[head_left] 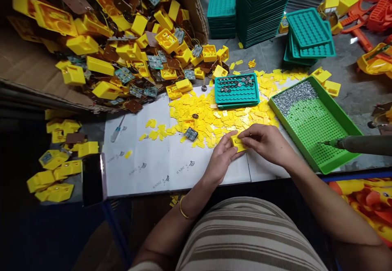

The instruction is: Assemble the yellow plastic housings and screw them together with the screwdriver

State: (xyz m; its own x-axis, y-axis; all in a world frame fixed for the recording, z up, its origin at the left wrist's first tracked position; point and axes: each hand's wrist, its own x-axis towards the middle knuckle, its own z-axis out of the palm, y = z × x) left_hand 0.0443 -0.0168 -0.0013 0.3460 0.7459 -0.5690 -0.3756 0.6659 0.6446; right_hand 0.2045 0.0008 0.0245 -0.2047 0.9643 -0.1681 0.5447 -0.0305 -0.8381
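Observation:
Near the table's front edge my left hand (223, 156) grips a small yellow plastic housing (238, 142) between thumb and fingers. From the other side, the fingertips of my right hand (260, 140) are pinched together at the top of the same housing; whether they hold a small part there is hidden. Just beyond lies a spread of flat yellow plastic pieces (226, 120). A teal tray (235, 95) with rows of button cells (232, 83) rests among them. A dark square component (191, 134) and an open yellow housing (189, 124) sit left of my hands.
A cardboard box (196, 9) overflows with yellow housings and wired boards at upper left. A green perforated basket (346, 120) holds many screws; a driver tool (361, 144) reaches over it. Stacked teal trays (263, 18) stand behind. A phone (92, 179) and a screwdriver (116, 132) lie left.

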